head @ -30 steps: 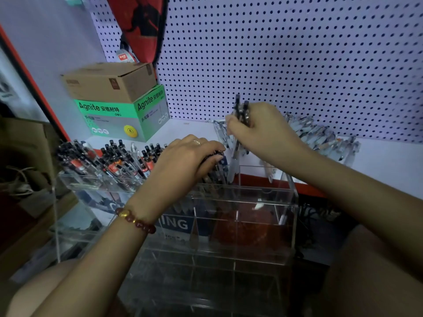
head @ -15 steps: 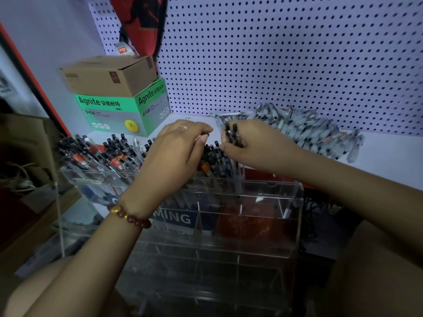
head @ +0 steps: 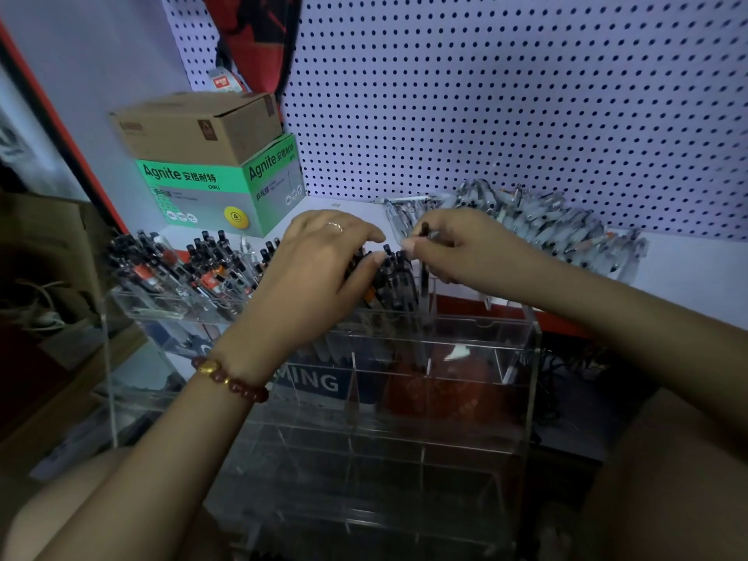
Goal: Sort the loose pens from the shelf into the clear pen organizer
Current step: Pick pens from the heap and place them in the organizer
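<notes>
**Desk:** Head view, please. Hands first.

**Operator:** I log the left hand (head: 324, 269) down on the back row of the clear pen organizer (head: 531, 398). Its fingers are curled over a cluster of standing pens (head: 394, 277) with the thumb against their side, gripping them. There is a ring (head: 335, 225) on one finger and a beaded bracelet (head: 230, 380) at the wrist. The right hand (head: 457, 247) is just beside it, fingertips close to the left thumb. It pinches one dark pen (head: 424, 283) near the top. The pen is upright, its barrel running down into the organizer's back row, immediately right of the cluster.

**Desk:** And the stock to be sorted?

**Operator:** The loose pens (head: 546, 232) lie in a long heap on the white shelf (head: 688, 273), against the pegboard (head: 526, 95), behind and to the right of the right hand. The organizer sits in front of the shelf edge, between it and me. I cannot tell what it stands on. Its back-left compartment is packed with leaning pens (head: 182, 269), black-capped, some with orange labels. At the shelf's far left is a green box (head: 218, 188) marked "Agnite", with a brown cardboard box (head: 194, 123) stacked on it.

**Desk:** Has the dark pen's tip reached the bottom?

**Operator:** I cannot tell. Acrylic glare hides it.
</notes>
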Motion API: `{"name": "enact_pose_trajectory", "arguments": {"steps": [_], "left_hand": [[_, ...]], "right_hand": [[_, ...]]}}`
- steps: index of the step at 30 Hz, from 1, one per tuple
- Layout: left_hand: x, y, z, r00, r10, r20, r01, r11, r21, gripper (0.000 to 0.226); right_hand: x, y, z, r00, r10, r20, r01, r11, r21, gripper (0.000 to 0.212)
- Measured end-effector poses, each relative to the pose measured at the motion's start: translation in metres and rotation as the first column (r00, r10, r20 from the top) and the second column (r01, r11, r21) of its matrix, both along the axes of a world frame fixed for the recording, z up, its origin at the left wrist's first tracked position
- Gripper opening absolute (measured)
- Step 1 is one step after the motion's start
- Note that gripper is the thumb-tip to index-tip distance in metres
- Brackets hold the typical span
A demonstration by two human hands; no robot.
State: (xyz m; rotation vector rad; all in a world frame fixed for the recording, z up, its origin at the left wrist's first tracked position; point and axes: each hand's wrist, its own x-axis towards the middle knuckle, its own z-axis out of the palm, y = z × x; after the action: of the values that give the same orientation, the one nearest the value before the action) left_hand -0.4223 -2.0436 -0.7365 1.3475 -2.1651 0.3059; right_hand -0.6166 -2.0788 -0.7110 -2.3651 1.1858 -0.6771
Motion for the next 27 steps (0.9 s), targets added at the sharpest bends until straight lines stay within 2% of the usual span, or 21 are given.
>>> {"name": "enact_pose_trajectory", "arguments": {"steps": [4, 9, 11, 15, 18, 23, 25, 27], "left_hand": [[-0.008, 0.001, -0.003, 0.999, -0.038, 0.016, 0.039, 0.998, -0.056, 0.039], [-0.013, 0.004, -0.003, 0.992, -0.046, -0.115, 0.045, 0.999, -0.014, 0.04], [-0.014, 0.004, -0.005, 0.986, -0.05, -0.16, 0.051, 0.999, 0.001, 0.04], [-0.018, 0.0, -0.012, 0.985, -0.077, -0.157, 0.077, 0.997, -0.008, 0.044], [-0.019, -0.003, -0.017, 0.986, -0.101, -0.129, 0.096, 0.994, -0.043, 0.036], [-0.02, -0.005, -0.018, 0.974, -0.126, -0.19, 0.115, 0.991, -0.068, 0.027], [-0.02, -0.005, -0.016, 0.964, -0.152, -0.216, 0.134, 0.986, -0.096, 0.027], [-0.024, -0.003, -0.016, 0.96, -0.183, -0.213, 0.157, 0.979, -0.133, 0.029]], "right_hand": [[0.0, -0.011, -0.007, 0.999, -0.045, 0.01, 0.045, 0.999, 0.001, 0.032], [0.004, -0.006, -0.008, 0.998, -0.05, -0.043, 0.038, 0.972, -0.233, 0.023], [0.004, -0.007, -0.006, 0.998, -0.042, -0.051, 0.028, 0.969, -0.246, 0.022], [0.0, -0.01, -0.004, 0.986, -0.041, -0.164, 0.014, 0.986, -0.165, 0.023], [-0.001, -0.013, -0.007, 0.978, -0.014, -0.209, -0.002, 0.997, -0.076, 0.022], [-0.001, -0.021, -0.015, 0.996, 0.077, -0.05, -0.073, 0.995, 0.071, 0.023], [-0.003, -0.018, -0.015, 0.99, 0.136, -0.034, -0.133, 0.987, 0.089, 0.022], [-0.005, -0.015, -0.014, 0.987, 0.159, -0.022, -0.156, 0.984, 0.081, 0.036]]}}
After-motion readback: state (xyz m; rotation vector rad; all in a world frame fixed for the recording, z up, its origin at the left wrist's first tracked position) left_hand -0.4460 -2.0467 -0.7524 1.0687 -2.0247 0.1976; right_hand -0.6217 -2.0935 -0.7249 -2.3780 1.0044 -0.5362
